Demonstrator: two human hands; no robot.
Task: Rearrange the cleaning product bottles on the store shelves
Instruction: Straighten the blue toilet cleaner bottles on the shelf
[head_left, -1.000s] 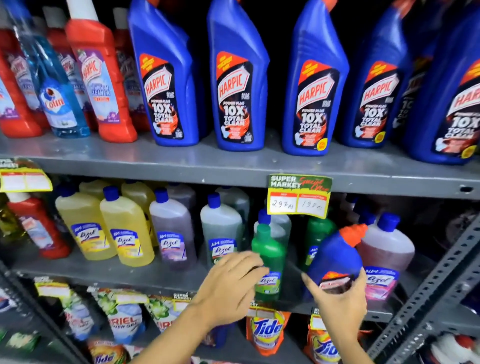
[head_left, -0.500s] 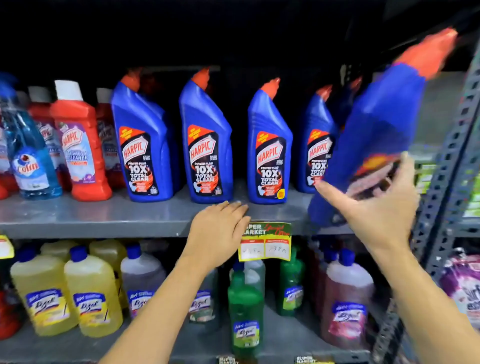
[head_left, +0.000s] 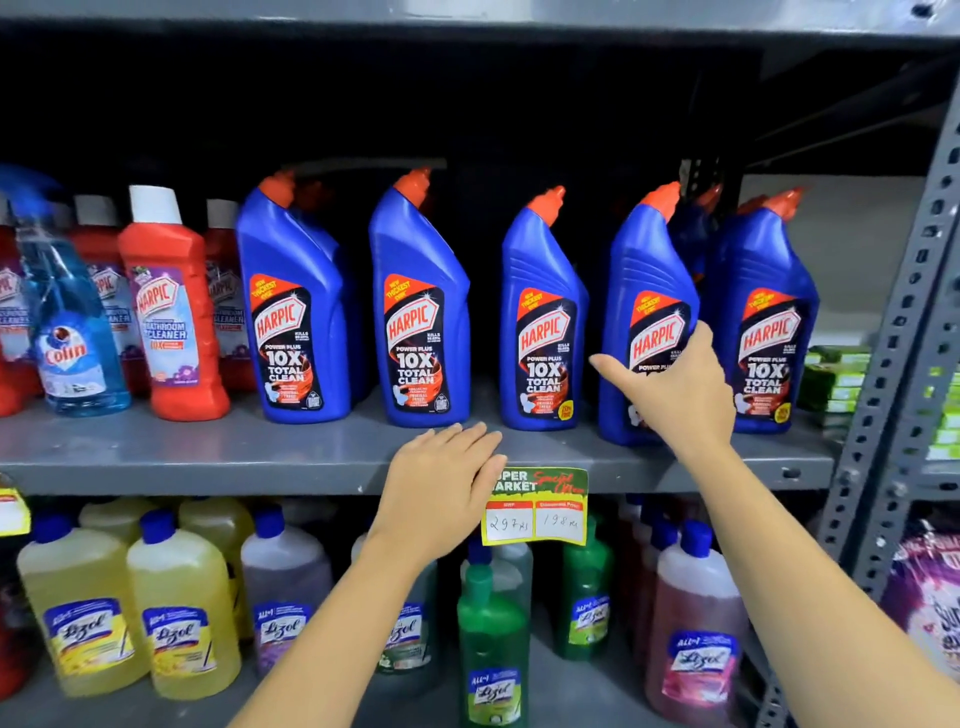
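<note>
My right hand (head_left: 672, 395) is wrapped around the lower front of a blue Harpic bottle (head_left: 647, 280) with an orange cap. This bottle stands at the front of the grey middle shelf (head_left: 208, 452), fourth in a row of like bottles. Other blue Harpic bottles stand to its left (head_left: 543, 322), (head_left: 418, 312), (head_left: 291, 306) and to its right (head_left: 763, 312), with more behind. My left hand (head_left: 441, 493) lies flat, palm down, on the shelf's front edge and holds nothing.
Red Harpic bathroom cleaner bottles (head_left: 171, 312) and a blue Colin spray bottle (head_left: 72, 332) fill the shelf's left end. Lizol bottles, yellow (head_left: 176, 608), green (head_left: 491, 639) and pink (head_left: 693, 623), stand on the shelf below. A price tag (head_left: 537, 506) hangs from the edge. A perforated steel upright (head_left: 893, 332) rises at right.
My right hand carried the blue Harpic bottle up from the lower shelf and stood it in the row on the middle shelf. My left hand rose from the lower shelf to the shelf edge.
</note>
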